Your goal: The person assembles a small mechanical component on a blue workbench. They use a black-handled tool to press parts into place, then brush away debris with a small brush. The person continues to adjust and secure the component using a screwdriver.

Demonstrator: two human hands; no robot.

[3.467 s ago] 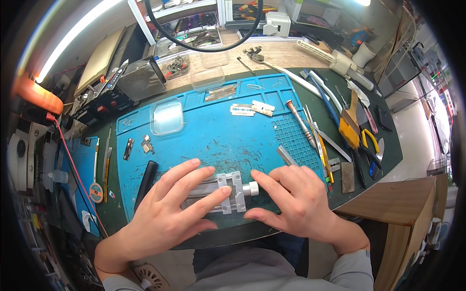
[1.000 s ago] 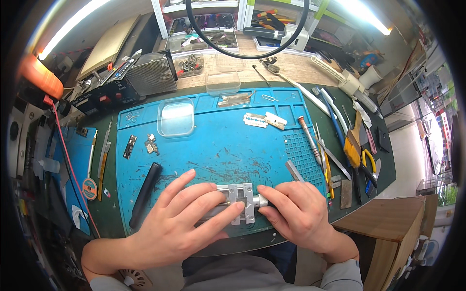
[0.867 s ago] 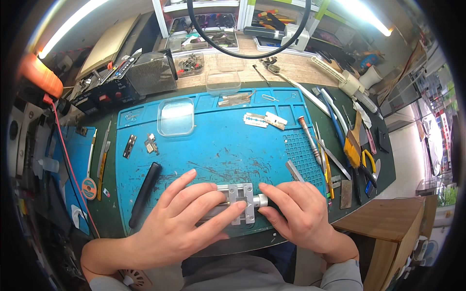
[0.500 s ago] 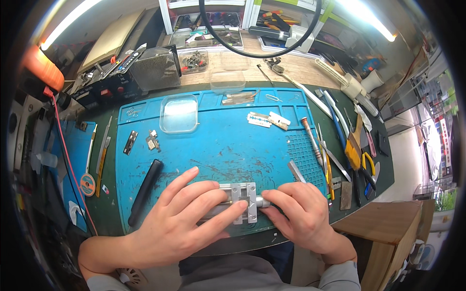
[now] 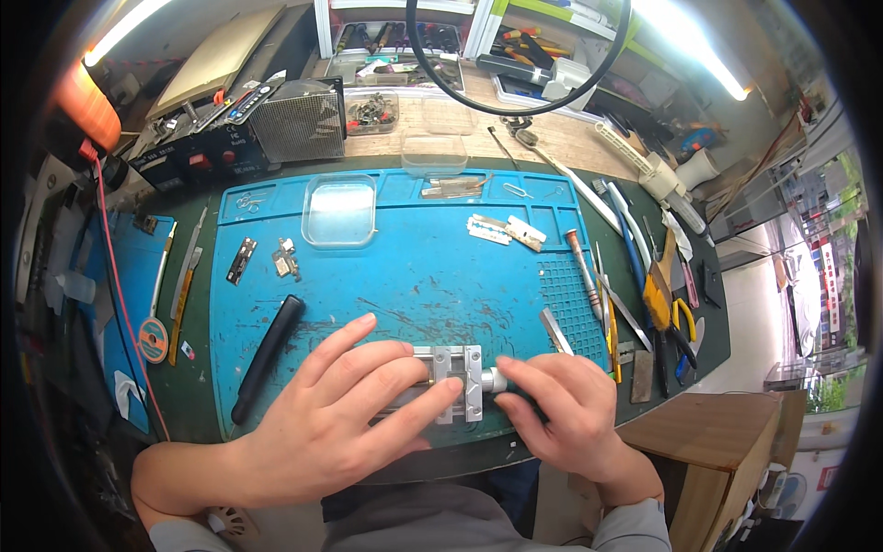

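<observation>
A small silver metal clamp (image 5: 474,396) with a round knob (image 5: 494,380) on its right end lies near the front edge of the blue mat. My left hand (image 5: 345,405) holds the clamp's left part, with some fingers across its top and the index finger raised off it. Most of the clamp's left portion is hidden under this hand. My right hand (image 5: 561,400) has its thumb and index finger at either side of the knob. A black bar-shaped handle (image 5: 269,357) lies to the left of my left hand.
The blue mat (image 5: 349,276) holds a clear plastic tray (image 5: 339,211), two small circuit boards and razor blades (image 5: 504,232). Brushes, tweezers and yellow-handled pliers (image 5: 682,322) lie along the right. Behind stands a dark device with a mesh box (image 5: 299,127). A cable loop hangs overhead.
My right thumb and index finger have spread slightly at the knob. The left hand keeps its hold on the clamp. The whole view has shifted a little.
</observation>
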